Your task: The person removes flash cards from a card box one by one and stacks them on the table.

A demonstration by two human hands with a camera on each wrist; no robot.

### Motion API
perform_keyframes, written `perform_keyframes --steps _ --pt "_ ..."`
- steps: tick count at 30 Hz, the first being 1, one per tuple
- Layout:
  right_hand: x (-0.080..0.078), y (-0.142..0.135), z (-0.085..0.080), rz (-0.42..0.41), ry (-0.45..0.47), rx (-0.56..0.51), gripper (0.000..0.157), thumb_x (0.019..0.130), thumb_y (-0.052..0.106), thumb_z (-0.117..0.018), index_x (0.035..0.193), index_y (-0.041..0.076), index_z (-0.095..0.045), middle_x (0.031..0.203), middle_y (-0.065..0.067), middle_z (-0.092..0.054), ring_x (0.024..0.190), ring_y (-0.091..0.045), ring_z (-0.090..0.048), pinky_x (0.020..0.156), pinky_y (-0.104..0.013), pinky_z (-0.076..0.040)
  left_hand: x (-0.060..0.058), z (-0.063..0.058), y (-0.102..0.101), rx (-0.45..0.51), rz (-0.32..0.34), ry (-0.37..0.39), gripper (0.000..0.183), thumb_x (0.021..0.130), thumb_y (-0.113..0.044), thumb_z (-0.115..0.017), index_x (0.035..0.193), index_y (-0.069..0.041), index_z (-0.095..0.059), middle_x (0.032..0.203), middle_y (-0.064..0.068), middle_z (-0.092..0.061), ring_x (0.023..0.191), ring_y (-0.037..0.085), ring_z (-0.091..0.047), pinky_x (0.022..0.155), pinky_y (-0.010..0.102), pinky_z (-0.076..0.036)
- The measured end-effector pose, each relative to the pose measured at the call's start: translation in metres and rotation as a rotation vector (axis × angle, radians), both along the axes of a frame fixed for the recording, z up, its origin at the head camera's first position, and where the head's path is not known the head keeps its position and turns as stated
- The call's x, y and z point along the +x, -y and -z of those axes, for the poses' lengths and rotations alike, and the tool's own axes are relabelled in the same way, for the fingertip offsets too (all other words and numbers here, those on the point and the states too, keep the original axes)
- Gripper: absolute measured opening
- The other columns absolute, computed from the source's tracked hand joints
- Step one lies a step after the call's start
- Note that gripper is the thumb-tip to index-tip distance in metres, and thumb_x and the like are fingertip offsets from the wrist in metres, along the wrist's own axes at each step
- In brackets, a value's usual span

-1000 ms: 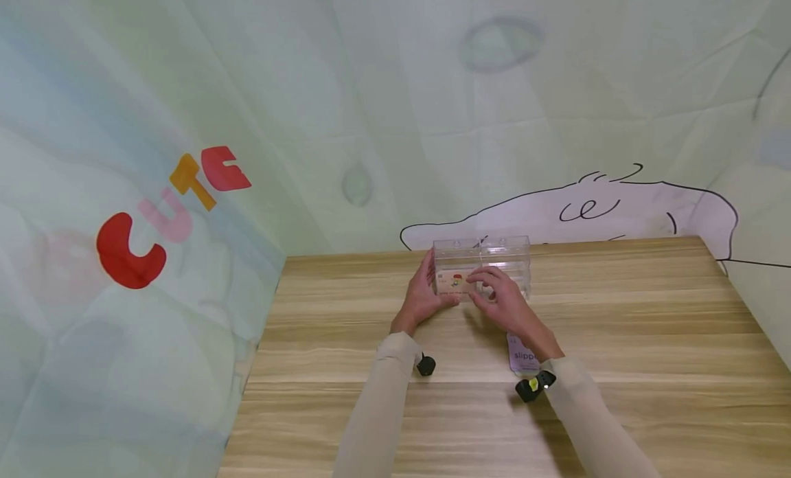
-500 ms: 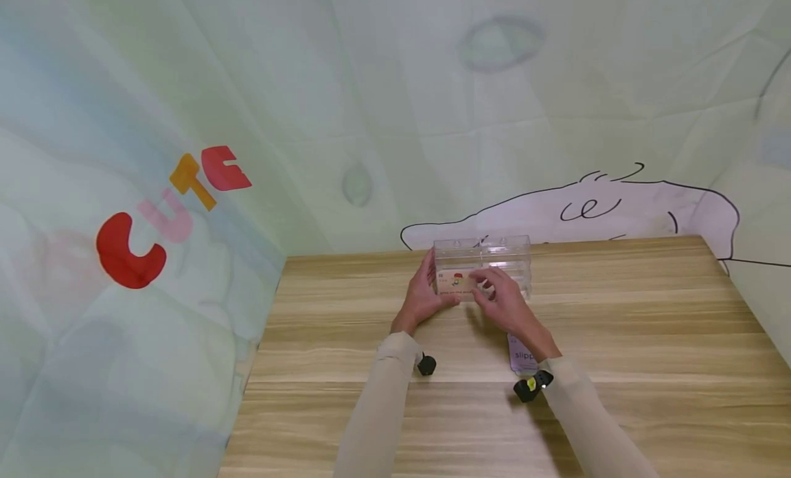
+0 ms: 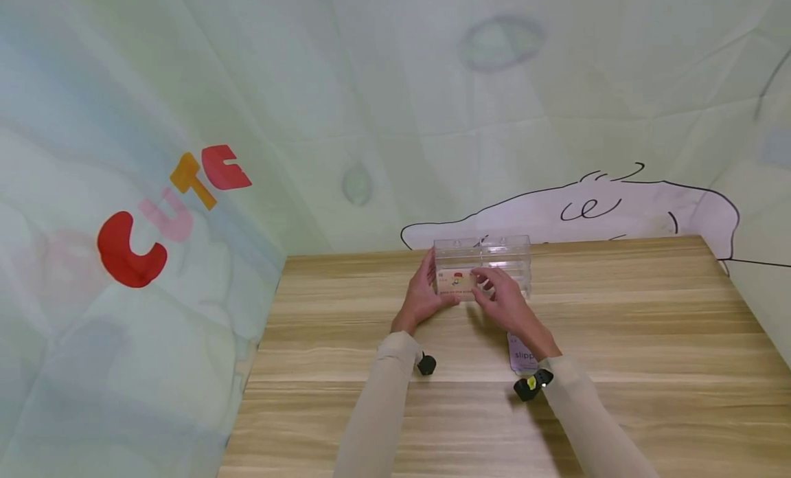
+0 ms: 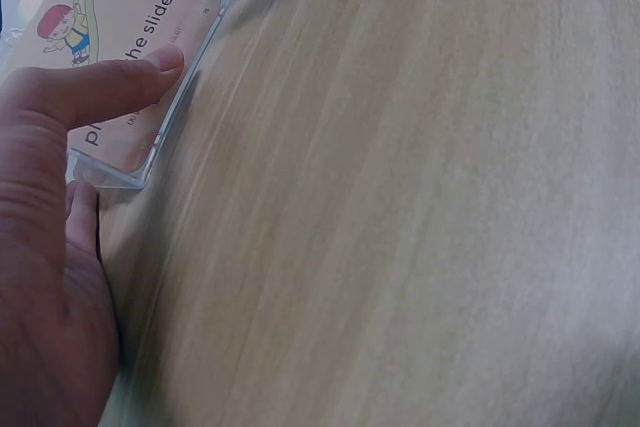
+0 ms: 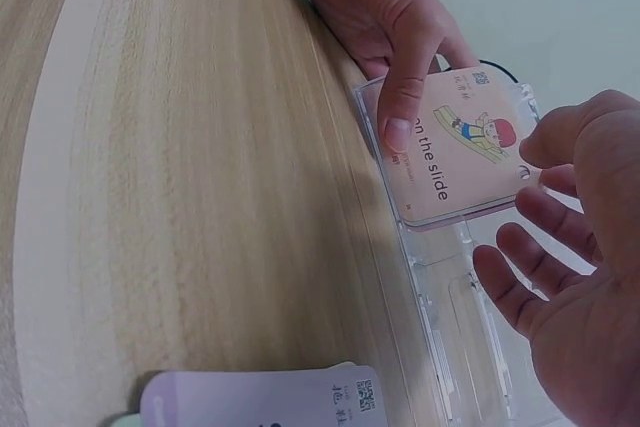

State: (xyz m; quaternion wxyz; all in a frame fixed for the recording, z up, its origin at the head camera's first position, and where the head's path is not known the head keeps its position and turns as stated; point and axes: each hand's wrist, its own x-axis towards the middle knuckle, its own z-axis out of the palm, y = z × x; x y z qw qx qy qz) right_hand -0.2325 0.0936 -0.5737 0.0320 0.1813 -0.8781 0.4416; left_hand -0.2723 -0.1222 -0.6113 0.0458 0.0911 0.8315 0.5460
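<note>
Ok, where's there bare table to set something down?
The table is bare from the right sleeve to the right edge, and from the left sleeve to the left edge. A smaller patch: between the sleeves, nearer than the purple card. Crowded: the box, with left hand, right hand and peach card.

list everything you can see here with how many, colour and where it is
table: one, light wood grain, under everything handled
plastic box: one, clear, near the table's far edge
slide card: one face visible, peach, at the box's left half
word card: one on top, purple, on the table nearer the person, pale edges beneath
backdrop: pale green, behind and left
letters: four, red, pink and orange, backdrop's left side
line drawing: one, pale with black outline, backdrop's lower right
wrist devices: two, black, one per wrist
sleeves: two, beige, both forearms
left hand: one, bare, gripping the box's left end
right hand: one, bare, at the slide card's edge
</note>
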Motion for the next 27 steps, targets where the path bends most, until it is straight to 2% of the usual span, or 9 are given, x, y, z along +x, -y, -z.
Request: perform_keyframes --steps 11,16,27 --pt "0.0014 -0.0003 -0.0051 0.012 0.017 -0.011 0.034 0.099 0.009 -0.068 0.132 0.004 -0.063 0.122 -0.017 -0.060 0.104 -0.031 -0.060 0.081 -0.041 -0.060 0.0006 -0.0012 0.0000 0.003 -0.001 -0.004 0.125 0.073 -0.018 -0.097 0.167 -0.028 -0.016 0.169 0.000 -0.029 0.151 0.020 -0.035 0.123 0.033 -0.031" --pt "0.0014 0.0006 -0.0049 0.016 -0.002 -0.015 0.030 0.099 0.010 -0.068 0.128 0.005 -0.064 0.126 -0.017 -0.059 0.104 -0.031 -0.061 0.079 -0.043 -0.061 0.0007 -0.0006 0.0004 0.008 0.000 -0.011 0.125 0.072 -0.016 -0.097 0.167 -0.028 -0.016 0.169 -0.001 -0.030 0.151 0.019 -0.035 0.122 0.031 -0.031" --pt "0.0007 0.0052 -0.0013 -0.006 -0.051 -0.080 0.030 0.096 0.002 -0.068 0.126 0.001 -0.063 0.119 -0.016 -0.065 0.101 -0.030 -0.063 0.080 -0.042 -0.062 0.0003 0.0002 0.0013 0.014 0.010 -0.018 0.125 0.072 -0.019 -0.097 0.167 -0.027 -0.016 0.168 0.000 -0.031 0.151 0.019 -0.035 0.122 0.032 -0.031"
